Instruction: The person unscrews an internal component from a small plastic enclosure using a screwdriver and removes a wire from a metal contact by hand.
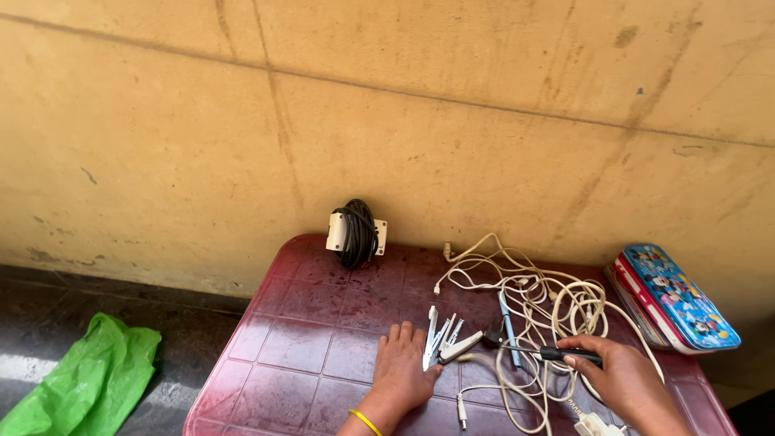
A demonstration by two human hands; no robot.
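At the bottom centre of the frame the left hand [401,367] lies flat, fingers spread, on the dark red tiled plastic table [299,323], its fingertips touching a small pair of white-handled metal pliers [440,343]. The right hand [622,375], lower right, pinches a thin black-handled tool [565,354] amid the tangled cream-white cables [541,303]. The work looks to be sorting tools; the black tool would need steady aim. A colourful pencil case [674,299] lies at right, a black coiled cord [357,232] by the wall.
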